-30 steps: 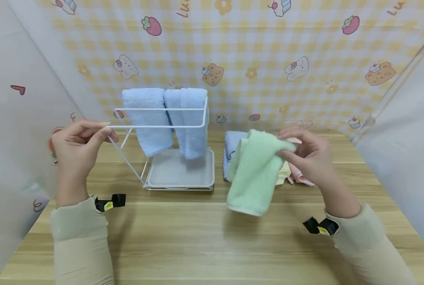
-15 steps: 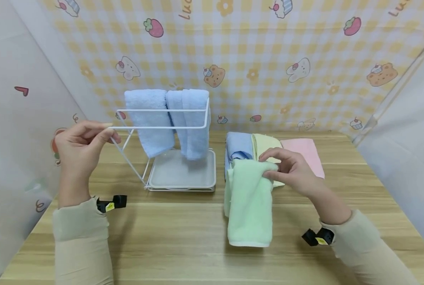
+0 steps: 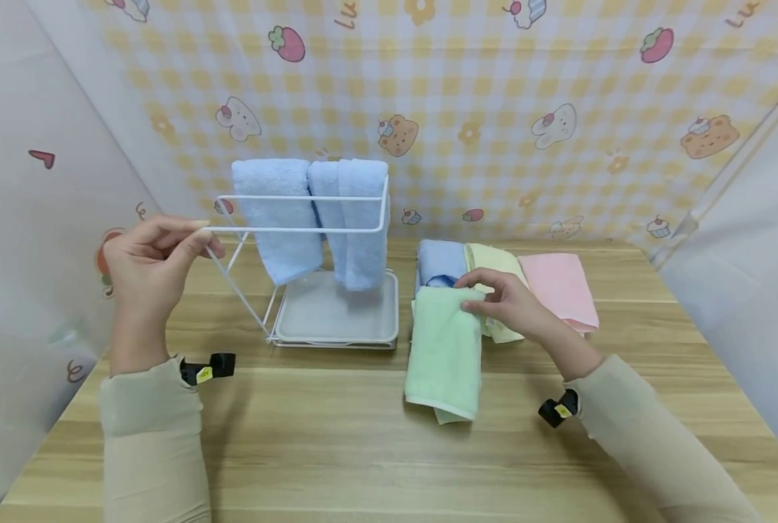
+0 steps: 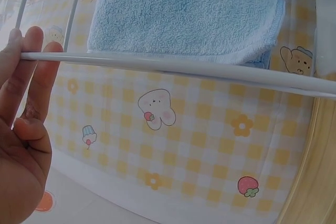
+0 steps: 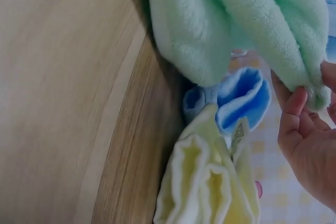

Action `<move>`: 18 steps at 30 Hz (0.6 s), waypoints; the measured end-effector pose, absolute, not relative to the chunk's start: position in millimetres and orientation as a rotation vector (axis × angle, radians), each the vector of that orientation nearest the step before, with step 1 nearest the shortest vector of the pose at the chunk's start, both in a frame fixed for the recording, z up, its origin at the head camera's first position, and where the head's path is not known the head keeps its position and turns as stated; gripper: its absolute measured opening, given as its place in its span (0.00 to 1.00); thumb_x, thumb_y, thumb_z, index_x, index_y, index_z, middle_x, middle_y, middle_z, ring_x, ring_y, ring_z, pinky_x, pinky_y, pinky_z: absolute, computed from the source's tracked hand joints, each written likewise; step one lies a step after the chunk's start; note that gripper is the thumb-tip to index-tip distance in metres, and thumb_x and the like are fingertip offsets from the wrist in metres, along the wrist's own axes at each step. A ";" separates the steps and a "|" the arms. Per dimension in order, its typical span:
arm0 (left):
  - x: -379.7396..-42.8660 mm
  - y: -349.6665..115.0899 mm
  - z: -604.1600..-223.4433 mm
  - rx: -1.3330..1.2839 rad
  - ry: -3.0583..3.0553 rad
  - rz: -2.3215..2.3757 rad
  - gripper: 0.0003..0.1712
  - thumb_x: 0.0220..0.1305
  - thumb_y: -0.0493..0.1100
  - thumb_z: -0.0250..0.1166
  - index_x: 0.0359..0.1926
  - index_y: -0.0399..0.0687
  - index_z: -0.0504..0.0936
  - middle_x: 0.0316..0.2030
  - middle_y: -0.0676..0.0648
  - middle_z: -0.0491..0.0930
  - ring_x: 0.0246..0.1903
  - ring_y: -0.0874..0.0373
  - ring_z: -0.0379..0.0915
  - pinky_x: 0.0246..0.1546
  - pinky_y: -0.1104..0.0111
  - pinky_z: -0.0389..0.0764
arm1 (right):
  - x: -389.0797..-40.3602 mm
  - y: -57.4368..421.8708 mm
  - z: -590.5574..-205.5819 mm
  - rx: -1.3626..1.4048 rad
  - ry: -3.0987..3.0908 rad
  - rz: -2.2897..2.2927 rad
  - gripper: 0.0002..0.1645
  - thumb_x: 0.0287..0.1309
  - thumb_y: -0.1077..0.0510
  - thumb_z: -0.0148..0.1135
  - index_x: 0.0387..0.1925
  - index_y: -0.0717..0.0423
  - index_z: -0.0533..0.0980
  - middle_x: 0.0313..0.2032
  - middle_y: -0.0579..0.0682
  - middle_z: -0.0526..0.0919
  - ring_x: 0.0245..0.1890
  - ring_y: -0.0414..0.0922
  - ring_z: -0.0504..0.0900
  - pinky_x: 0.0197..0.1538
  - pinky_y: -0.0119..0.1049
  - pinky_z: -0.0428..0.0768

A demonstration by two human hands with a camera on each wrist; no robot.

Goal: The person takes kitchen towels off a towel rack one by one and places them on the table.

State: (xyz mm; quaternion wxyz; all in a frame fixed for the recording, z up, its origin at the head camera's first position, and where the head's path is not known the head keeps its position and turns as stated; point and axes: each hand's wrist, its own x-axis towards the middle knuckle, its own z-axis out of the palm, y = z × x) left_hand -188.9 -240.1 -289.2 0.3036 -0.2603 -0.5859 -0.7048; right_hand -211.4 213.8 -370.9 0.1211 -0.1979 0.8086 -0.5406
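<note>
Foreground: tabletop (image 3: 310,450). Above it, the green towel (image 3: 444,356) hangs, its upper corner pinched by the right hand (image 3: 509,305). Left hand (image 3: 148,269) grips a front corner of the white rack (image 3: 297,230). Beyond the green towel: folded blue cloth (image 3: 442,258), yellow cloth (image 3: 493,260), pink cloth (image 3: 556,287). Light-blue towels (image 3: 280,250) drape over the rack's rear.

The wood-grain desk (image 3: 336,450) stretches beneath the left hand (image 3: 156,265) and right hand (image 3: 506,301). Between them stands a white rack (image 3: 297,230); beyond the right hand lie a blue cloth (image 3: 442,260) and yellow cloth (image 3: 493,260), with a pink cloth (image 3: 558,285) farther right.
</note>
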 end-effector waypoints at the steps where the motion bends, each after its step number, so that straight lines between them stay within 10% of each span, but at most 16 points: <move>1: -189.0 -240.1 -289.3 -0.689 -1.553 -1.869 0.08 0.55 0.20 0.66 0.34 0.11 0.78 0.23 0.41 0.87 0.22 0.55 0.84 0.35 0.70 0.87 | -213.5 213.3 -372.3 -0.604 2.375 -1.558 0.18 0.64 0.64 0.64 0.55 0.59 0.76 0.57 0.58 0.74 0.27 0.42 0.83 0.34 0.33 0.83; 8: -189.9 -239.3 -288.8 -0.675 -1.548 -1.870 0.08 0.55 0.20 0.67 0.33 0.11 0.78 0.23 0.41 0.87 0.21 0.55 0.84 0.34 0.70 0.87 | -223.4 208.7 -381.1 -0.757 2.602 -1.342 0.16 0.61 0.68 0.65 0.50 0.61 0.78 0.49 0.58 0.82 0.50 0.53 0.82 0.54 0.42 0.82; 18: -189.8 -239.3 -288.7 -0.658 -1.553 -1.871 0.08 0.55 0.20 0.67 0.33 0.11 0.78 0.22 0.41 0.87 0.21 0.55 0.84 0.34 0.71 0.87 | -225.3 209.2 -386.6 -0.747 2.710 -1.129 0.16 0.61 0.66 0.66 0.51 0.60 0.78 0.51 0.59 0.83 0.52 0.58 0.82 0.51 0.50 0.85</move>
